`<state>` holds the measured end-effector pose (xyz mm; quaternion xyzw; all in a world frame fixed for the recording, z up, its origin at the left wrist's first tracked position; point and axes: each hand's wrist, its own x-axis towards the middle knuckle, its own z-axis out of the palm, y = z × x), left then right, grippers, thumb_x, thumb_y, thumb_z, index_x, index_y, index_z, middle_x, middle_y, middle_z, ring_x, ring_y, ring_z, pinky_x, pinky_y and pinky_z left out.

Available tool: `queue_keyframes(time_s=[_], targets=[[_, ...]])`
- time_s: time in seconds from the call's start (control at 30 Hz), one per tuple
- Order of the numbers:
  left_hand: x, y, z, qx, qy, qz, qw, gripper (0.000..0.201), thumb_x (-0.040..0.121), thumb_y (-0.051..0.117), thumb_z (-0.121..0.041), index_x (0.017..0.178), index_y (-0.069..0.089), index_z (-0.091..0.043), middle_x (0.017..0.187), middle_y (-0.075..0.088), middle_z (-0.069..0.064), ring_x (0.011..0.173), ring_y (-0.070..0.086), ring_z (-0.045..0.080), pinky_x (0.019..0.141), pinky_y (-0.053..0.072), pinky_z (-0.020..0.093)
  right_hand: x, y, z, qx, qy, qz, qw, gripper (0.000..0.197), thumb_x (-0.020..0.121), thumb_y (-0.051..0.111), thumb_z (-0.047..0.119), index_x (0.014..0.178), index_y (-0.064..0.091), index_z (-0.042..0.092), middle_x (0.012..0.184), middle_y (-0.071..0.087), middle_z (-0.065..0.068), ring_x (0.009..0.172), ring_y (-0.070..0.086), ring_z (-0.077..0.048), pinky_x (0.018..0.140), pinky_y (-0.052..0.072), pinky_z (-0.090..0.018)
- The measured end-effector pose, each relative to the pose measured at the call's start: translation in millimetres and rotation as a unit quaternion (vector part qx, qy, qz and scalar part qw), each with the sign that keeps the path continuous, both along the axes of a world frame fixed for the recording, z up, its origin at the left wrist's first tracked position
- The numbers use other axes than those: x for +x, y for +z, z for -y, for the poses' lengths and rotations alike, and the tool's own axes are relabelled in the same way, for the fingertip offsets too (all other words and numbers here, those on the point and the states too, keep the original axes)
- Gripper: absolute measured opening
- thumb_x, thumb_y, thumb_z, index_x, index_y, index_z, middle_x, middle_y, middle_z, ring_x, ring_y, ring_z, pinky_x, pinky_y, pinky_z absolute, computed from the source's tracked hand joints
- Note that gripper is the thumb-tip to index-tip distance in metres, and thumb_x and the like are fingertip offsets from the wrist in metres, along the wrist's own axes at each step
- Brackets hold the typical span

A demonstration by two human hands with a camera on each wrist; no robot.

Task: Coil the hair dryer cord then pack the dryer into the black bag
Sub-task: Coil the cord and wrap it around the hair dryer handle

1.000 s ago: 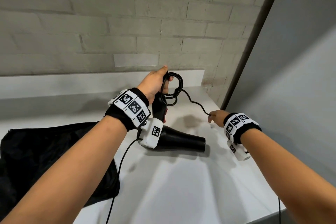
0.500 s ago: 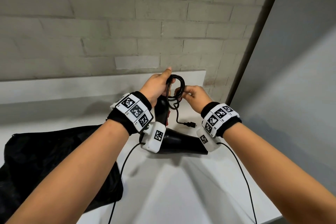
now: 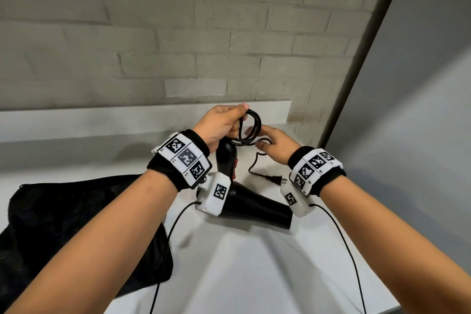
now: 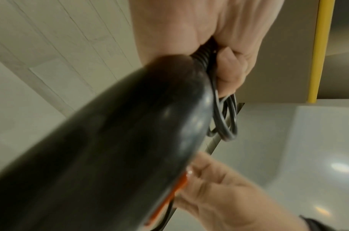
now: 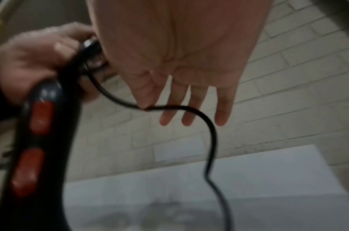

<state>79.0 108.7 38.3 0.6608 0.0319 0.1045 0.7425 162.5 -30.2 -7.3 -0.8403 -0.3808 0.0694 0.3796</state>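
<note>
The black hair dryer point(image 3: 249, 205) sits low over the white counter point(image 3: 254, 275), handle up and nozzle pointing right. My left hand point(image 3: 221, 123) grips the coiled cord point(image 3: 254, 125) at the handle's top; the left wrist view shows its fingers point(image 4: 229, 70) curled round the loops point(image 4: 227, 121) beside the handle point(image 4: 110, 156). My right hand point(image 3: 270, 140) is just right of the coil. Its index finger and thumb pinch the cord point(image 5: 211, 136), and the other fingers point(image 5: 189, 107) stay straight. The plug point(image 3: 271, 179) lies on the counter. The black bag point(image 3: 63, 224) lies flat at the left.
A brick wall point(image 3: 178, 46) and a low white ledge point(image 3: 102, 120) close the back, and a grey wall point(image 3: 420, 109) stands at the right. Thin camera cables point(image 3: 168, 237) hang from both wrists over the counter's front part.
My right hand came in from the right, where it held the cord stretched out, to the coil in my left hand. The cord's tail is slack and the plug lies beside the dryer.
</note>
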Motion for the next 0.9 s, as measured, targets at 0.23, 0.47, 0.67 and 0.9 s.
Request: queue_keyframes(time_s=[0.23,0.47,0.67,0.9], targets=[[0,2,0,0.001,0.01,0.006,1.0,0.033,0.096,0.044,-0.016,0.064,0.048,-0.009,0.03,0.026,-0.014,0.027,0.02,0.002,0.033,0.02,0.01,-13,11,-4,-0.032,0.07,-0.074,0.994,0.024,0.092,0.043,0.001,0.113,0.053,-0.006,0.08,0.05,0.005,0.066,0.047,-0.002,0.067,0.041,-0.016],[-4,4,0,0.001,-0.01,-0.015,1.0,0.034,0.096,0.042,-0.018,0.063,0.046,-0.009,0.029,0.025,-0.013,0.028,0.018,0.002,0.035,0.016,0.013,-5,22,-2,-0.038,0.007,-0.018,0.999,0.019,0.091,0.045,0.001,0.101,0.061,-0.003,0.075,0.06,0.002,0.057,0.05,0.013,0.068,0.045,-0.01],[0,5,15,0.011,-0.015,-0.017,1.0,0.032,0.096,0.041,-0.015,0.065,0.045,-0.01,0.029,0.027,-0.013,0.027,0.018,0.001,0.033,0.017,0.012,10,62,-4,-0.051,-0.135,0.144,0.979,0.021,0.089,0.048,0.017,0.092,0.067,0.012,0.09,0.066,-0.008,0.084,0.054,-0.022,0.079,0.041,-0.026],[7,6,17,0.016,-0.028,-0.011,0.999,0.031,0.098,0.038,-0.018,0.068,0.046,-0.014,0.034,0.026,-0.016,0.029,0.019,0.0,0.034,0.015,0.012,-18,100,-8,0.015,-0.19,0.21,0.959,0.021,0.087,0.048,0.024,0.094,0.067,0.021,0.094,0.069,-0.006,0.089,0.06,-0.025,0.079,0.046,-0.031]])
